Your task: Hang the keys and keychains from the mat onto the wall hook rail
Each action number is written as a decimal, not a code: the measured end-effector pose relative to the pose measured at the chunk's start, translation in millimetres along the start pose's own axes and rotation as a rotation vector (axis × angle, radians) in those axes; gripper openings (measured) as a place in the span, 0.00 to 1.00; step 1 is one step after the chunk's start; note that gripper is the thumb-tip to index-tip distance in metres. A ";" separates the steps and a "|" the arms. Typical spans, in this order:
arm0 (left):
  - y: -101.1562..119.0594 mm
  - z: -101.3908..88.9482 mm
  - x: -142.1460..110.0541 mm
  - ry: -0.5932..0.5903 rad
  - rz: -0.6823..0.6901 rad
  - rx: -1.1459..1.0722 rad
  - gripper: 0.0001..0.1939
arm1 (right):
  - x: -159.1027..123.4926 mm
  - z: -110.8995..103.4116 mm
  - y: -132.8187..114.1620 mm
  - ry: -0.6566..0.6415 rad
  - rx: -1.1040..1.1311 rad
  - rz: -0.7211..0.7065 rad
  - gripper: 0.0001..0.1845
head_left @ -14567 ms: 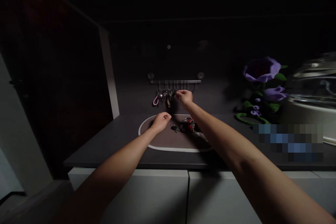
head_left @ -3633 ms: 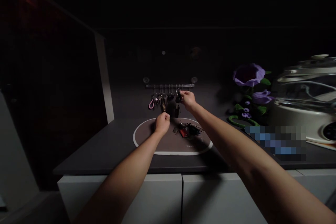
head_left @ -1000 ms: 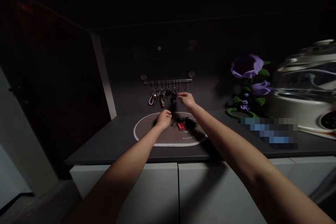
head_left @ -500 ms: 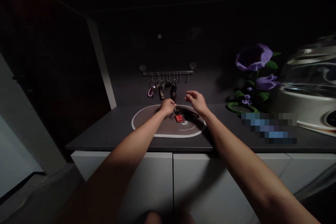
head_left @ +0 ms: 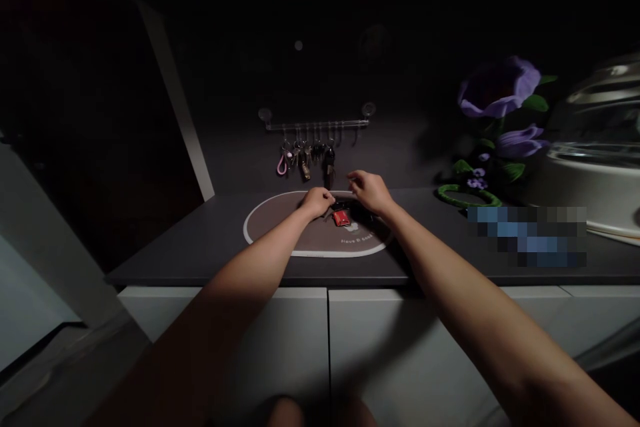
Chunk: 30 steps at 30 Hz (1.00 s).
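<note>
My left hand [head_left: 317, 201] is low over the oval brown mat [head_left: 280, 227], its fingers closed at the left end of a bunch of dark keys [head_left: 342, 205]. Whether it grips any of them is hidden. My right hand [head_left: 373, 191] hovers just above and right of that bunch, fingers bent but apart, with nothing seen in them. A red tag [head_left: 341, 218] lies on the mat below the bunch. On the wall behind, a clear hook rail [head_left: 317, 125] carries several key sets, among them a pink loop [head_left: 282, 164] and a dark key bunch [head_left: 330, 159].
Purple felt flowers [head_left: 500, 90] with a green ring base stand to the right. Beside them is a large pale appliance [head_left: 600, 153] with a clear upper part. A blurred blue patch [head_left: 525, 233] lies in front. White cupboard doors [head_left: 280, 340] run under the dark counter [head_left: 175, 247].
My right hand has let go of the dark key bunch, which now hangs on the rail, and has come down toward the mat. My left hand has moved slightly right, to the remaining bunch.
</note>
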State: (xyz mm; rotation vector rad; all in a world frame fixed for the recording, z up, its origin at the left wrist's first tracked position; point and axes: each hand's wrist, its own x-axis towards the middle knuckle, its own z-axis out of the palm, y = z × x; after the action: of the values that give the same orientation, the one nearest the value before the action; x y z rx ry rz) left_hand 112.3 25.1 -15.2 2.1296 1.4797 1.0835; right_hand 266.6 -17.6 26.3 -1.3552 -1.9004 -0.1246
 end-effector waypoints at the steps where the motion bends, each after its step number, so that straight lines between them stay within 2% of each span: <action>1: -0.4 -0.5 -0.3 0.007 0.000 -0.020 0.05 | -0.1 0.1 0.0 0.001 -0.002 -0.002 0.14; 8: 1.2 -8.4 -0.6 0.053 -0.049 -0.228 0.05 | -0.1 1.1 0.3 0.004 0.010 -0.015 0.14; 15: 18.0 -21.6 -2.7 0.001 -0.215 -0.635 0.05 | -1.4 2.9 -1.2 -0.031 0.023 -0.020 0.15; 19: 25.4 -31.2 -5.0 -0.019 -0.259 -0.798 0.05 | -2.0 3.2 -3.1 -0.038 0.015 -0.036 0.14; 30: 31.3 -43.7 -6.1 -0.014 -0.289 -1.046 0.05 | -5.4 -0.8 -12.8 -0.016 0.076 -0.186 0.08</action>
State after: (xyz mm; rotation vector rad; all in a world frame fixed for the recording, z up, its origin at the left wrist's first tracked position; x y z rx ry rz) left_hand 99.3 0.4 31.2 1.1488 0.8390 1.3065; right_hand 257.0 -27.5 27.9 -1.1310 -2.0220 -0.1333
